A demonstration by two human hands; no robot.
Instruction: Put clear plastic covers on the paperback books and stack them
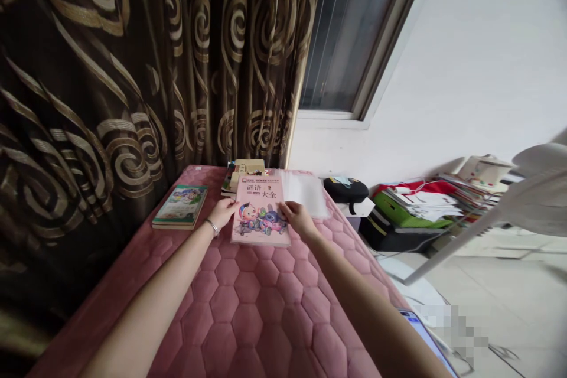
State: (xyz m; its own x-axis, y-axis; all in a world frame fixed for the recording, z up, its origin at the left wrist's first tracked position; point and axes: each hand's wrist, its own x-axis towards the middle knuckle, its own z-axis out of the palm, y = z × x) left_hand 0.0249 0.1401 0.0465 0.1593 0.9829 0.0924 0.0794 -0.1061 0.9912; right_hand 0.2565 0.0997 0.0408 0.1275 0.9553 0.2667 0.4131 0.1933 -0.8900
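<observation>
A pink book [261,212] with cartoon figures and Chinese characters on its cover is held by both side edges. My left hand [222,214], with a bracelet at the wrist, grips its left edge. On the right edge my right hand [297,218] is closed, the thumb on the cover. To the left lies a green-bordered book [181,205] on the pink quilted mattress [252,313]. Behind the pink book sits a stack of books [248,166], partly hidden by it. Beside it on the right are clear plastic sleeves [308,192].
A dark patterned curtain [199,59] hangs along the left and back. Right of the mattress are a black case [345,189], a green bag [398,207] with papers, and a white fan [509,207]. A phone [425,336] lies at the mattress's right edge.
</observation>
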